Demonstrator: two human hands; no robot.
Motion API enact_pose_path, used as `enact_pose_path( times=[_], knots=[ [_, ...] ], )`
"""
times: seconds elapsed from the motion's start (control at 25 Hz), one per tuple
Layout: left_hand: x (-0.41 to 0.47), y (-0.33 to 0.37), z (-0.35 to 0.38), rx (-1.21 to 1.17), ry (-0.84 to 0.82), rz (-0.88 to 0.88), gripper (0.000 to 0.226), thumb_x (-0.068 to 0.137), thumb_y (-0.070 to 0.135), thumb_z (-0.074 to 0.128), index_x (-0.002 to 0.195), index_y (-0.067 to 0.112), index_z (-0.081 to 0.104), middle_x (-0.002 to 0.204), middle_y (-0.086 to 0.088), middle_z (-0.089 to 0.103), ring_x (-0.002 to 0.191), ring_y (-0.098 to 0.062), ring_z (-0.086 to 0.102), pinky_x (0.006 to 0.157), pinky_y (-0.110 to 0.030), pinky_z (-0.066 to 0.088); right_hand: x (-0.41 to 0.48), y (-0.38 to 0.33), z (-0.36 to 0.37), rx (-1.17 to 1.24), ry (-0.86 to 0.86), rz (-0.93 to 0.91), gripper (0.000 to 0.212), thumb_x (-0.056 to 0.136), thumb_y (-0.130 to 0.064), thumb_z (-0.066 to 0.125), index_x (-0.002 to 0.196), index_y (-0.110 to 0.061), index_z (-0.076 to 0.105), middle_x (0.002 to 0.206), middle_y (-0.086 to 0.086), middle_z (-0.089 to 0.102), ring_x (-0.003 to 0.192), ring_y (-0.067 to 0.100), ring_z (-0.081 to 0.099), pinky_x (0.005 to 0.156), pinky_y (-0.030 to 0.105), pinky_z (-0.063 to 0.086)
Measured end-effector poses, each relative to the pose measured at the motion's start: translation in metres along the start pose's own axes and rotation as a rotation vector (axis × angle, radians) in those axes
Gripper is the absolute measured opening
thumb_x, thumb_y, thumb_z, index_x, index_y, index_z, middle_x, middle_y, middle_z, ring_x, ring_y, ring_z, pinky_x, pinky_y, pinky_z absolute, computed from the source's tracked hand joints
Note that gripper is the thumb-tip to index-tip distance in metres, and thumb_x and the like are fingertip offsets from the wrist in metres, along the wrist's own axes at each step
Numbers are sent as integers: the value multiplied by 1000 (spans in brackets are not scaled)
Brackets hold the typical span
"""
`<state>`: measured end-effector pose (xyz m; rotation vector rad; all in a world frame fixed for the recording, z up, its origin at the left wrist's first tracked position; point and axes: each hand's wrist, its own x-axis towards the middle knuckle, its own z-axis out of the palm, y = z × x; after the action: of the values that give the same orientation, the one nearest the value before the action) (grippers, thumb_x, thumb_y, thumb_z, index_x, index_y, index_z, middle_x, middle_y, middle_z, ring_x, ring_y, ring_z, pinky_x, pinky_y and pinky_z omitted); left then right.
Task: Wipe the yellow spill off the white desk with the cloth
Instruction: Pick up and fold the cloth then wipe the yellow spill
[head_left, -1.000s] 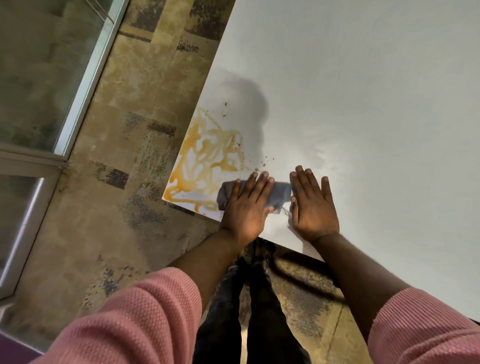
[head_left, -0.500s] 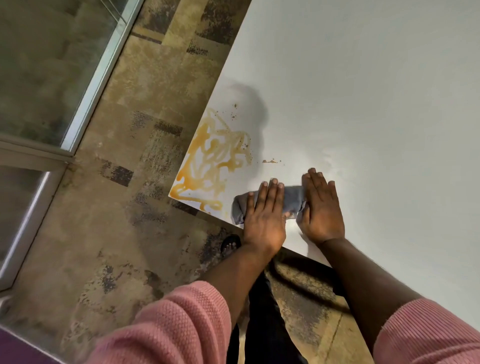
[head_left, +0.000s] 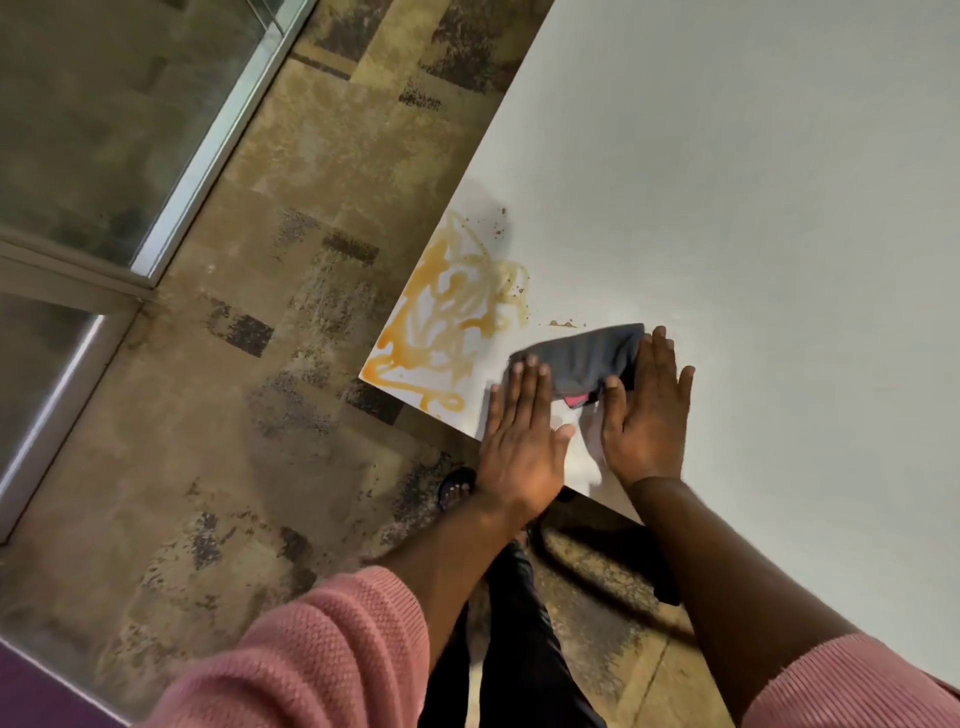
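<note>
A yellow spill of smeared streaks covers the near left corner of the white desk, with small brown specks and a smudge to its right. A folded grey cloth with a pink bit at its lower edge lies just right of the spill. My left hand lies flat with its fingertips on the cloth's left end. My right hand is flat too, fingers spread, its thumb and palm edge against the cloth's right end. Neither hand grips the cloth.
The desk's edge runs diagonally just below my hands, with mottled brown floor beyond it. A glass partition with a metal frame stands at the left. My dark trousers and a foot show under the desk edge.
My left hand has slid back off the cloth toward the desk edge, uncovering most of it. The cloth and right hand sit slightly farther right of the spill.
</note>
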<state>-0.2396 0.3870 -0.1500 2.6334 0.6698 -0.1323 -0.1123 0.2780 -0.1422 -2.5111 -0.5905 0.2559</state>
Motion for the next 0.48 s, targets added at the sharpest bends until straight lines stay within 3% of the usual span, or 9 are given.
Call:
enact_pose_path(
  times=[0.16,0.32,0.48],
  knots=[
    [-33,-31,11,37,-74,-10,73,108,46,29,163,4,8,173,-14,1,161,-26,-4,130,-49,6,5,-34,13,-51,29,-28,67,105,-42,41,160,-4,29,170,14,23,160,28,16,131,46,3],
    [-21,-28,6,106,-121,18,76,100,41,31,161,1,11,171,-18,6,160,-30,-1,130,-49,6,3,-51,35,-159,-131,-41,70,105,-45,31,161,-3,26,170,15,24,160,29,14,130,52,7],
    [-17,-33,2,143,-160,31,80,102,48,27,161,2,-1,171,-17,-5,160,-30,-6,128,-46,-5,23,-52,46,-228,-183,-60,75,104,-47,30,162,-1,18,172,17,14,161,33,5,129,54,2]
  ],
)
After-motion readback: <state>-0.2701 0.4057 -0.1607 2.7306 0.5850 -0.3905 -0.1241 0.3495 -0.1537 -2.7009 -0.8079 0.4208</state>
